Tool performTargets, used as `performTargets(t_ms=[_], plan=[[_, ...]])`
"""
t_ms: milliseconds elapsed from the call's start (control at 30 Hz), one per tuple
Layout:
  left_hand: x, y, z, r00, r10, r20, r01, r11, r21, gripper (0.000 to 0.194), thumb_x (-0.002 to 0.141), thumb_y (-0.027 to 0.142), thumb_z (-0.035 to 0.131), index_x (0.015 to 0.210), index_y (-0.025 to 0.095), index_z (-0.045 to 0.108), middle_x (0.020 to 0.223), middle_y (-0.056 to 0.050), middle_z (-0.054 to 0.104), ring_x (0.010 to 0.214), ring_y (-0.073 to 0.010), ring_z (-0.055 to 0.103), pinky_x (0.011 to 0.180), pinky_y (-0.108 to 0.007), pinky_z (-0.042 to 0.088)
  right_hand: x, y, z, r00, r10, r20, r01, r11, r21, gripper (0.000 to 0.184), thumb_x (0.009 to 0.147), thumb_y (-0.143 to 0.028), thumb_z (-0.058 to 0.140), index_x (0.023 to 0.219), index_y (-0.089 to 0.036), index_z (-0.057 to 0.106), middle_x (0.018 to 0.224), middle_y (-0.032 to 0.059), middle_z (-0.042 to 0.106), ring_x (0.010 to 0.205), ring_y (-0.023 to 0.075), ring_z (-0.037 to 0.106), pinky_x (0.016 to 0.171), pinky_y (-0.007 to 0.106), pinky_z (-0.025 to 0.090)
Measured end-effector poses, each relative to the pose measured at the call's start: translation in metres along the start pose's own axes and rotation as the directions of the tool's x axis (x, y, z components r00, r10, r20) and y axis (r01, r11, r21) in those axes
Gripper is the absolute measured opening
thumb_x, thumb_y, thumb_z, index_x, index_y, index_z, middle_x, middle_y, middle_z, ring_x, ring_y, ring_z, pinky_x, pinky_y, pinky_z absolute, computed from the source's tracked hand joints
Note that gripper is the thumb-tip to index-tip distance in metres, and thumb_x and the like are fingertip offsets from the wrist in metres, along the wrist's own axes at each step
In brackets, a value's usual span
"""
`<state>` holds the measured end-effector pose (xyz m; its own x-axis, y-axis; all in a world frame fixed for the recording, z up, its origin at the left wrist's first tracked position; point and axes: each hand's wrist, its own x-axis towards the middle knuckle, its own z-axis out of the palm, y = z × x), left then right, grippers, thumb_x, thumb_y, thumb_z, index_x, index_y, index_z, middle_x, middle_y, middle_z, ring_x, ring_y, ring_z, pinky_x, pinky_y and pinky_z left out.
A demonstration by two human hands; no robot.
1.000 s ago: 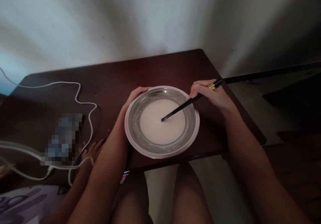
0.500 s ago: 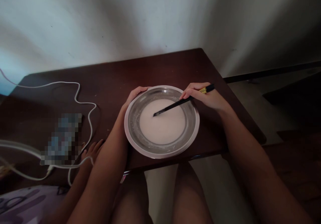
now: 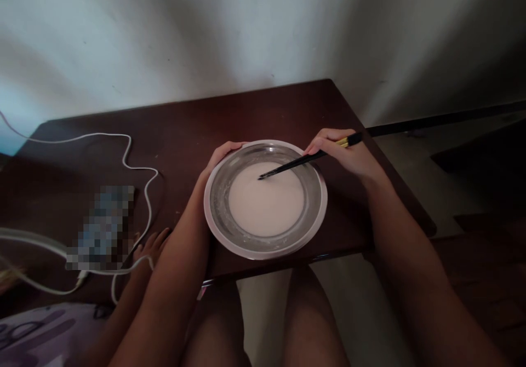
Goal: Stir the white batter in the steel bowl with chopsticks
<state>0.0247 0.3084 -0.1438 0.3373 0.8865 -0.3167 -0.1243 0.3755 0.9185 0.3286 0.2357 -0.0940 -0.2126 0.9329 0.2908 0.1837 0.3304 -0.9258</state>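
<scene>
A shiny metal bowl [image 3: 315,213] stands near the front edge of a dark wooden table [image 3: 184,131]. It holds a white, milky liquid [image 3: 266,205]. My left hand [image 3: 219,158] grips the bowl's left rim, thumb curled over the edge. My right hand [image 3: 349,156], at the bowl's right rim, is closed on a pair of black chopsticks [image 3: 304,160] with gold bands. Their tips dip into the liquid near its far edge.
A white cable [image 3: 135,170] snakes over the table's left part, next to a blurred flat object [image 3: 102,227]. A small other hand [image 3: 152,246] rests at the table's front left edge. A pale wall rises behind; my knees sit below the table edge.
The chopstick tips have circled in the liquid: from the middle right, to the left, and now to the far side. My left hand and the bowl have stayed put.
</scene>
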Motion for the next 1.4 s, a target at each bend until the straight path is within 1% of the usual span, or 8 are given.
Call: performTargets(t_ms=[267, 467, 667, 833, 967, 1067, 1233, 1400], plan=[[-0.003, 0.003, 0.005, 0.999, -0.019, -0.048, 0.02, 0.999, 0.03, 0.032, 0.08, 0.04, 0.069, 0.107, 0.027, 0.08, 0.078, -0.005, 0.082, 0.092, -0.0351, 0.08, 0.085, -0.041, 0.066, -0.002, 0.0, 0.003, 0.99, 0.053, 0.133, -0.057, 0.998, 0.023, 0.026, 0.093, -0.04, 0.073, 0.072, -0.027, 0.082, 0.083, 0.0013, 0.082, 0.082, 0.0201, 0.075, 0.08, 0.034, 0.056], [-0.003, 0.002, 0.004, 0.998, -0.018, -0.053, 0.018, 1.0, 0.003, 0.03, 0.08, 0.034, 0.064, 0.104, 0.027, 0.081, 0.073, -0.003, 0.08, 0.089, -0.0332, 0.08, 0.079, -0.038, 0.066, -0.001, 0.001, -0.002, 1.0, 0.003, -0.021, -0.002, 0.999, 0.043, 0.031, 0.093, -0.039, 0.073, 0.066, -0.028, 0.079, 0.074, 0.0005, 0.079, 0.077, 0.0195, 0.074, 0.08, 0.036, 0.055], [-0.002, 0.001, 0.001, 1.0, -0.016, -0.012, 0.016, 1.0, 0.014, 0.027, 0.078, 0.038, 0.066, 0.099, 0.027, 0.08, 0.076, -0.005, 0.081, 0.091, -0.0342, 0.08, 0.083, -0.04, 0.065, -0.002, 0.002, 0.002, 0.992, 0.045, 0.118, -0.048, 0.999, 0.023, 0.026, 0.093, -0.043, 0.074, 0.074, -0.026, 0.082, 0.083, 0.0018, 0.082, 0.084, 0.0203, 0.075, 0.08, 0.035, 0.056], [-0.001, 0.0, 0.001, 1.0, 0.002, -0.005, -0.002, 1.0, 0.021, 0.023, 0.076, 0.039, 0.069, 0.091, 0.026, 0.078, 0.075, -0.005, 0.08, 0.092, -0.0351, 0.08, 0.087, -0.041, 0.065, -0.001, 0.003, 0.0, 1.0, -0.005, -0.009, 0.005, 1.0, 0.023, 0.032, 0.094, -0.043, 0.073, 0.067, -0.027, 0.079, 0.077, 0.0013, 0.078, 0.08, 0.0197, 0.074, 0.082, 0.036, 0.056], [-0.001, 0.0, 0.0, 1.0, 0.008, 0.024, -0.008, 1.0, 0.007, 0.019, 0.074, 0.039, 0.07, 0.082, 0.024, 0.078, 0.075, -0.006, 0.081, 0.093, -0.0338, 0.079, 0.088, -0.039, 0.065, -0.002, 0.0, 0.001, 0.998, 0.036, 0.058, -0.038, 0.999, 0.033, 0.035, 0.093, -0.047, 0.073, 0.066, -0.027, 0.079, 0.073, 0.0011, 0.078, 0.077, 0.0206, 0.074, 0.079, 0.037, 0.057], [0.002, -0.001, -0.003, 1.0, 0.016, 0.027, -0.016, 1.0, -0.001, 0.019, 0.075, 0.037, 0.07, 0.085, 0.024, 0.078, 0.077, -0.006, 0.081, 0.094, -0.0342, 0.079, 0.087, -0.039, 0.064, -0.002, 0.0, 0.004, 0.992, 0.047, 0.114, -0.047, 0.999, 0.002, 0.03, 0.092, -0.049, 0.074, 0.074, -0.026, 0.082, 0.083, 0.0023, 0.082, 0.083, 0.0213, 0.075, 0.079, 0.035, 0.057], [0.004, -0.004, -0.006, 1.0, 0.02, 0.016, -0.02, 1.0, -0.006, 0.022, 0.077, 0.035, 0.069, 0.094, 0.025, 0.08, 0.078, -0.005, 0.081, 0.096, -0.0356, 0.079, 0.086, -0.04, 0.064, -0.001, 0.002, 0.0, 1.0, 0.004, -0.016, -0.004, 1.0, 0.011, 0.035, 0.093, -0.049, 0.073, 0.067, -0.027, 0.079, 0.075, 0.0015, 0.079, 0.078, 0.0212, 0.073, 0.081, 0.038, 0.056], [0.002, -0.002, -0.004, 1.0, 0.003, 0.013, -0.003, 1.0, -0.015, 0.026, 0.08, 0.035, 0.068, 0.101, 0.026, 0.081, 0.078, -0.004, 0.082, 0.093, -0.0341, 0.08, 0.085, -0.039, 0.064, -0.002, 0.002, 0.001, 0.994, 0.04, 0.1, -0.043, 0.999, 0.02, 0.031, 0.094, -0.046, 0.072, 0.071, -0.028, 0.081, 0.08, 0.0014, 0.08, 0.08, 0.021, 0.074, 0.079, 0.037, 0.056]])
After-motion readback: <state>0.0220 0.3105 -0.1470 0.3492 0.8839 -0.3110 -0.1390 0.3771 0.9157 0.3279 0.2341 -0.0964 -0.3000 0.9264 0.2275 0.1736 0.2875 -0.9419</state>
